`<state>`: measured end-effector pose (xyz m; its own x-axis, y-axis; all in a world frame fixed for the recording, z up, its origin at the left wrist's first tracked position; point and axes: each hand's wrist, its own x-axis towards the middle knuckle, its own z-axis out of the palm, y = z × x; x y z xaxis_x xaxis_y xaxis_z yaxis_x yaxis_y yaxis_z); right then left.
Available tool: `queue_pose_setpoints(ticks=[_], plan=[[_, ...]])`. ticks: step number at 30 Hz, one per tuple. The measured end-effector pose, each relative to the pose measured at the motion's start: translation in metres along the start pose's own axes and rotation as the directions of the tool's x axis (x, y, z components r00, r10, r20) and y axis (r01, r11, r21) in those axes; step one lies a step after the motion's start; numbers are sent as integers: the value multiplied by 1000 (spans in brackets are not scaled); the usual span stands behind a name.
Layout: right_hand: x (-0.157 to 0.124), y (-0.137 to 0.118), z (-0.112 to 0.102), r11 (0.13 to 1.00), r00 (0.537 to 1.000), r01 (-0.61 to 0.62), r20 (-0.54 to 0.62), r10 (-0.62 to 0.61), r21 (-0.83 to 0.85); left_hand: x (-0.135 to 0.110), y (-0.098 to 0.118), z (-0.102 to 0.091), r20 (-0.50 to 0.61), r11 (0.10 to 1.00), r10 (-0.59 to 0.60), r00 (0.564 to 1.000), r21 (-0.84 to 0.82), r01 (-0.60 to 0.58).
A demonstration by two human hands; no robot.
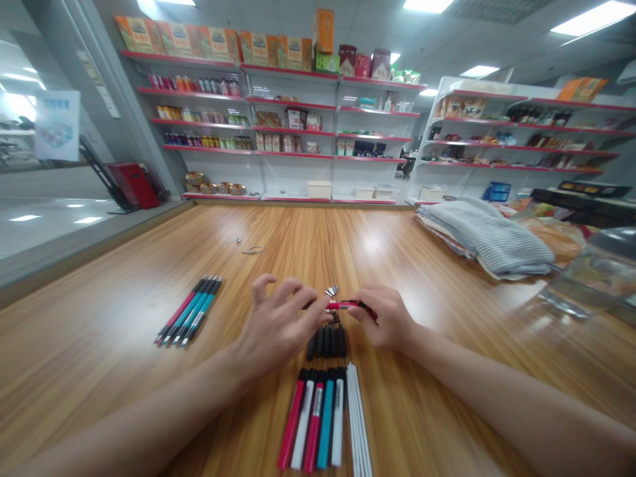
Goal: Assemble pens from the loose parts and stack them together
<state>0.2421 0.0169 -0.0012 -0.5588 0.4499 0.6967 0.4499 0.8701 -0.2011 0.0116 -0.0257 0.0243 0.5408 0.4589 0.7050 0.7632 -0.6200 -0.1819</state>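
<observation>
Both my hands meet above the middle of the wooden table [149,344]. My right hand [385,318] pinches a red pen barrel [345,305] held level. My left hand [278,321] pinches the barrel's left end, its other fingers spread. Just below lie several black pen grips [326,341] in a row, and small metal tips [331,290] sit just beyond the hands. Nearer me lie several pen barrels [315,421], red, white and blue, with several white refills [358,417] beside them. A row of assembled pens [191,310] lies to the left.
A stack of folded striped cloth [489,238] lies at the right, with a clear lidded container [593,271] near the right edge. A small ring and a metal bit [252,249] lie farther back. Shop shelves [293,129] with goods line the far wall.
</observation>
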Motion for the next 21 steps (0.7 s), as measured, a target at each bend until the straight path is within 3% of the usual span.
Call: queue_pose_setpoints(ticks=[3,6,8,10,12,15,19,20,21], plan=[[1,-7,1,998,998,63,15,-63,28,4,16,-11,99,992,82,992,85,-91],[2,-9,2,997,998,64,13,-64,41,10,18,-19,170,993,37,985,108,-56],[2,-6,3,999,1000,19,-5,-19,43,16,5,-23,215,994,-46,976,109,23],[2,-1,3,999,999,-40,-33,41,32,21,-22,-27,290,989,-138,947,99,114],[1,4,3,996,995,-85,-50,85,18,22,-58,-31,400,964,-264,878,87,251],[0,6,4,993,992,-118,-44,119,12,13,-117,-36,495,856,-500,711,158,492],[1,6,5,992,992,-124,-32,125,19,-9,-175,-43,610,737,-639,469,312,600],[1,5,5,992,991,-128,-32,128,22,-12,-182,-45,622,733,-640,451,319,601],[1,5,5,991,991,-132,-29,132,27,-15,-186,-47,624,738,-633,459,306,601]])
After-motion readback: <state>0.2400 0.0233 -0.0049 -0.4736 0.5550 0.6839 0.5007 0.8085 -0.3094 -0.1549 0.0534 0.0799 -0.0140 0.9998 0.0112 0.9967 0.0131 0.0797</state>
